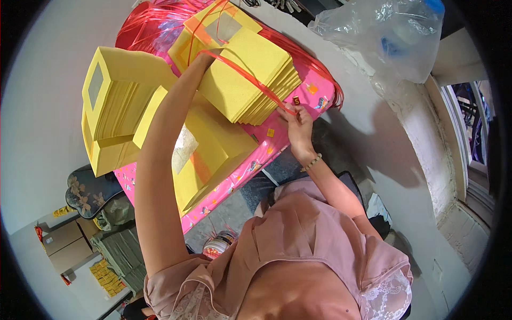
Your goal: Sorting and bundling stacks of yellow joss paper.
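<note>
Red strap (pixel 250 78) lying across a stack of yellow sheets (pixel 264 56) on the pink-covered table (pixel 264 149). The right hand (pixel 300 121) pinches the strap; the left hand (pixel 207 60), beside the stack, has hidden fingers, its grip indeterminable.

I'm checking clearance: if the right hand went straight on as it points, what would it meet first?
Beyond the red ribbon it holds, the right hand would probably meet the yellow stack at its edge; depth is unclear.

Bright light casts a shadow (pixel 396 152) on the wall (pixel 416 218), with fisheye-bent, blackened edges.
</note>
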Available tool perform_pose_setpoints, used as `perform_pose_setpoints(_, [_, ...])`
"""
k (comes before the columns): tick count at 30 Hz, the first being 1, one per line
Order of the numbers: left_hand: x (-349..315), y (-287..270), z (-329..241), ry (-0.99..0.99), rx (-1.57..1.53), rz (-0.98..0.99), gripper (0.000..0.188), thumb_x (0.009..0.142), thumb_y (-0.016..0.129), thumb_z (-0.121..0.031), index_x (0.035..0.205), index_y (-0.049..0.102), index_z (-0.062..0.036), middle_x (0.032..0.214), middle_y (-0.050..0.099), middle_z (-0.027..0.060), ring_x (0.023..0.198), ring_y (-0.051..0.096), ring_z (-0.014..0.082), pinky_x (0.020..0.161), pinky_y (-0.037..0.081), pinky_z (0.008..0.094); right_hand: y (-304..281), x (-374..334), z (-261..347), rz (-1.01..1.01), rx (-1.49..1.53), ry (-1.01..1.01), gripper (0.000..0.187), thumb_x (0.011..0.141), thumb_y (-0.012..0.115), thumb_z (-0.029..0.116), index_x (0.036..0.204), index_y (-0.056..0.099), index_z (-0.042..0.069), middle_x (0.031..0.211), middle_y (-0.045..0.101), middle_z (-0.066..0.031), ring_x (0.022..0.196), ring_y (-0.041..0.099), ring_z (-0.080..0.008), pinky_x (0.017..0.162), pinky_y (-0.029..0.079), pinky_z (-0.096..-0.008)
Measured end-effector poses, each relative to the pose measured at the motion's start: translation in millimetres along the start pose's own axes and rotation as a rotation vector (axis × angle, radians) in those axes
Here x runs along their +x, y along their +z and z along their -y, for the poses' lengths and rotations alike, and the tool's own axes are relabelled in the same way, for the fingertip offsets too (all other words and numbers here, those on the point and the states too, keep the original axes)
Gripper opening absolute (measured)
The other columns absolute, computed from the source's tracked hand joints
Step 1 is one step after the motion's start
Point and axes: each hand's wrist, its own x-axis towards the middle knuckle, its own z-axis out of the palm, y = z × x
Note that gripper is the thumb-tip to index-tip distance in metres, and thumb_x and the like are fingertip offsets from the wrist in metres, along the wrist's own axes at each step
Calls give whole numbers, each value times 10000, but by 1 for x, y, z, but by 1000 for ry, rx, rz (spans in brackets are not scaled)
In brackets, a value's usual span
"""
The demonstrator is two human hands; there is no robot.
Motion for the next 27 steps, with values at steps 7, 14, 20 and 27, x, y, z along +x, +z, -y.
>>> perform_pose_setpoints(7, [-10, -4, 11, 56, -160, 5, 410, 890, 648, -201, 1238, 540, -14, 1040, 676, 94, 888, 663, 189, 733, 556, 337, 10, 0, -14, 3, -41, -79, 157, 984, 571, 179, 1011, 530, 30, 1099, 657, -102, 991, 653, -163, 828, 538, -296])
perform_pose_setpoints(14, [-6, -10, 10, 154, -310, 16, 402, 895, 649, -204, 1235, 542, -19, 1032, 674, 84, 885, 662, 180, 731, 555, 329, 11, -4, -8, -46, 26, -69, 198, 975, 592, 216, 1023, 533, 32, 1092, 656, -107, 982, 651, -161, 837, 535, -300])
perform_pose_setpoints(20, [0, -9, -2, 250, -421, 44, 396, 899, 650, -207, 1233, 545, -24, 1026, 672, 76, 883, 661, 173, 730, 554, 322, 14, -4, 9, -157, 229, -59, 266, 951, 633, 283, 987, 552, 31, 913, 635, -44, 880, 607, -123, 803, 525, -298])
perform_pose_setpoints(27, [171, -8, -142, 362, -549, 28, 388, 903, 651, -210, 1231, 547, -30, 1018, 670, 66, 881, 660, 164, 728, 553, 314, 15, 14, 22, -145, 191, -212, 245, 955, 628, 254, 967, 545, 24, 920, 623, -65, 830, 596, -120, 774, 524, -284])
